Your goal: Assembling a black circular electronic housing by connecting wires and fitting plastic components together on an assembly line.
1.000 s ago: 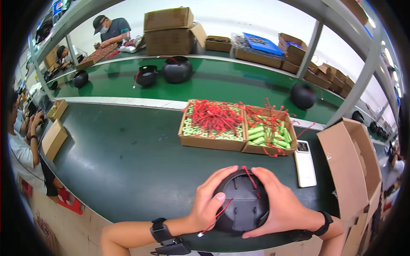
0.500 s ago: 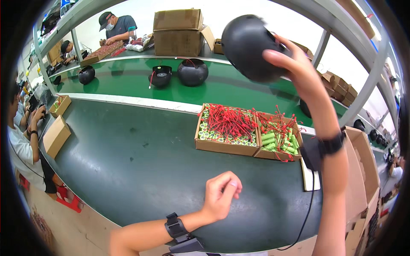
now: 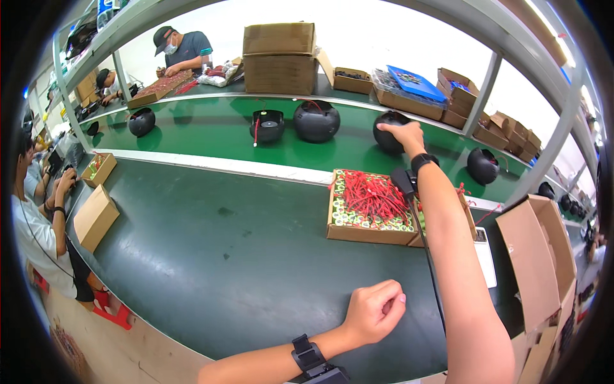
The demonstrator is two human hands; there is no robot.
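Note:
My right hand [image 3: 407, 134] reaches out over the green belt [image 3: 211, 131], its thumb and fingers round a black round shell [image 3: 385, 142] that sits at the belt. Part of the shell is hidden behind the hand. Loosely curled into a fist, my left hand [image 3: 374, 313] rests over the dark table [image 3: 256, 269] and shows nothing in it. Beneath my right forearm stands a cardboard box of green battery cells with red wires [image 3: 371, 200]; the arm covers much of a second such box [image 3: 470, 214] beside it.
Other black shells stand on the belt: a round one [image 3: 317, 121], an open one with a wire [image 3: 267, 128], and one at the right [image 3: 482, 166]. An open carton [image 3: 531, 249] flanks the table's right. Co-workers [image 3: 182, 48] sit across and at the left [image 3: 41, 224].
My right hand has lowered the black shell from high in front of me to the belt. The view has shifted, and my left hand has curled tighter.

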